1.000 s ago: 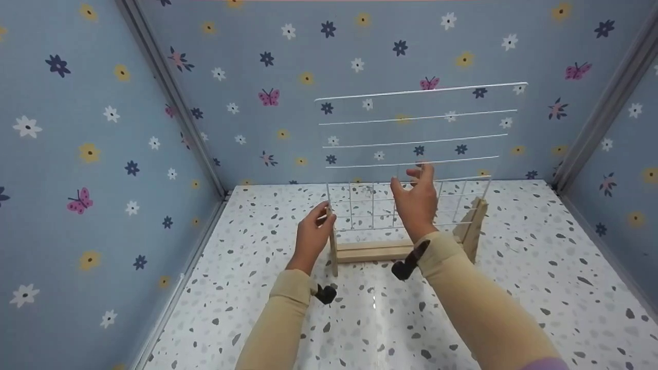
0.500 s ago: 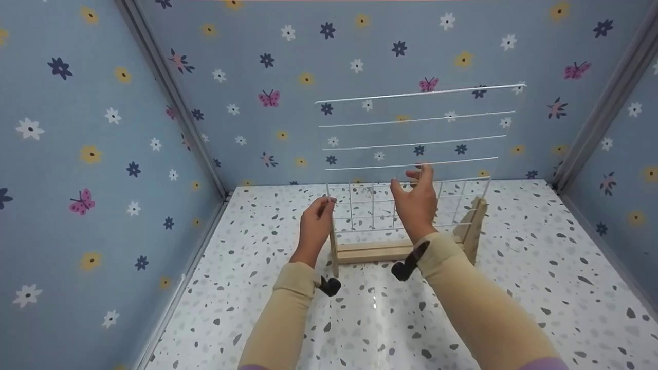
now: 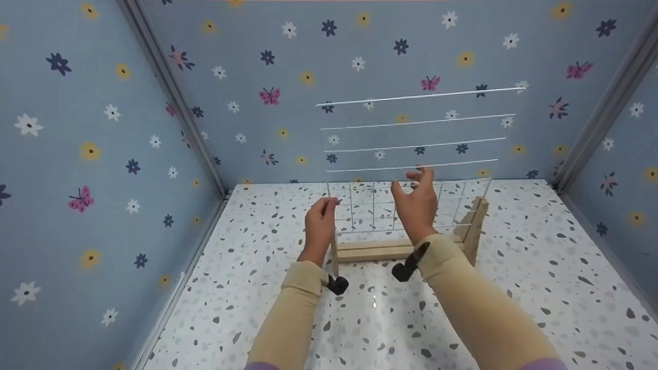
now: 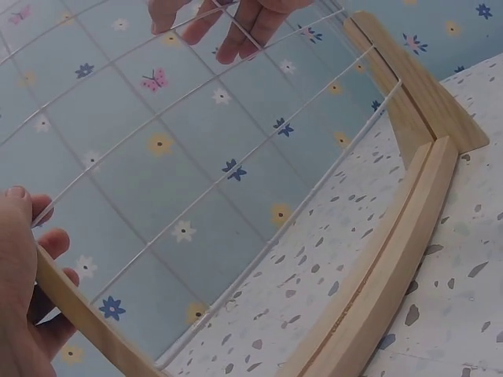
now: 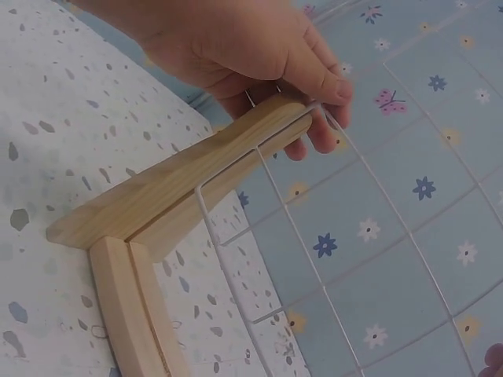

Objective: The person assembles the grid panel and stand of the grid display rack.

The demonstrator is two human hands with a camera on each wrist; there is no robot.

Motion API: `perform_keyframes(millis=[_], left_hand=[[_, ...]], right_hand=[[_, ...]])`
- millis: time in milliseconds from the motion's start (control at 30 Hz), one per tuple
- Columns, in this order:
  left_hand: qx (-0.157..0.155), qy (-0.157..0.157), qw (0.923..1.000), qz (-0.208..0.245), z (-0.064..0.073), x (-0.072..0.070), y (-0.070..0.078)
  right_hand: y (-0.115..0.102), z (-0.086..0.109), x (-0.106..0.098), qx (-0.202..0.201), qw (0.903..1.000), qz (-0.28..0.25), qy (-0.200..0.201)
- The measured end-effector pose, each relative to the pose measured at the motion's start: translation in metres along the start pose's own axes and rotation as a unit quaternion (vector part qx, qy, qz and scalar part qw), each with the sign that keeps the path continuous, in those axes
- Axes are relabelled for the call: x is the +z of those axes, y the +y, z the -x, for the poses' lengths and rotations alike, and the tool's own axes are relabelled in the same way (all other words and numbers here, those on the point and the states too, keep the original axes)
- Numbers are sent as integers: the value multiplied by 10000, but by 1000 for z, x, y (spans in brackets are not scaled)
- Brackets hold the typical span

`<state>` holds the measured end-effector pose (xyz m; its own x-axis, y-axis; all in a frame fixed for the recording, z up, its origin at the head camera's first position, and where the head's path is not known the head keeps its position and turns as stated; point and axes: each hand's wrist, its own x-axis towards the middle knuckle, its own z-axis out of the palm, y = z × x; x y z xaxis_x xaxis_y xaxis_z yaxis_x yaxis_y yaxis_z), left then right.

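A white wire grid panel (image 3: 411,97) leans up from a wooden stand (image 3: 375,253) with slotted side pieces. My left hand (image 3: 320,228) pinches the grid's left edge near the top of the stand's left upright. In the right wrist view that hand (image 5: 244,47) has its thumb by the wire corner and its other fingers behind the upright (image 5: 181,177). My right hand (image 3: 417,208) holds the grid around its middle, fingers bent. Seen from the left wrist, wires cross in front of those fingers (image 4: 250,27). Part of the grid is hidden behind the right hand.
A speckled white tabletop (image 3: 375,329) lies under the stand. Blue flowered panels stand at the back (image 3: 329,61), the left (image 3: 92,180) and the right (image 3: 627,195). Grey metal rails (image 3: 169,87) run along the panel corners.
My left hand has shifted right and slightly up, its fingertips moving onto the grid's left edge. The grid's top wire has dropped slightly. The right hand has hardly moved.
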<state>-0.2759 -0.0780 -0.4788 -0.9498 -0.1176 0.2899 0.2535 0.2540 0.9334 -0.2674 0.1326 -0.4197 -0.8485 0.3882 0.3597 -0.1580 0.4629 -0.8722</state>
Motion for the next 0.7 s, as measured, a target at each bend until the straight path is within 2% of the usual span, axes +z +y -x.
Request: perform_keyframes(millis=[367,700], left_hand=[[12,227,9997,-48,1,2,-4],[-9,206,9998,-69,1,3,-9]], right_hand=[[5,1,4,3,9999,124,47],[10,3,4,-21,10000,-25,-79]])
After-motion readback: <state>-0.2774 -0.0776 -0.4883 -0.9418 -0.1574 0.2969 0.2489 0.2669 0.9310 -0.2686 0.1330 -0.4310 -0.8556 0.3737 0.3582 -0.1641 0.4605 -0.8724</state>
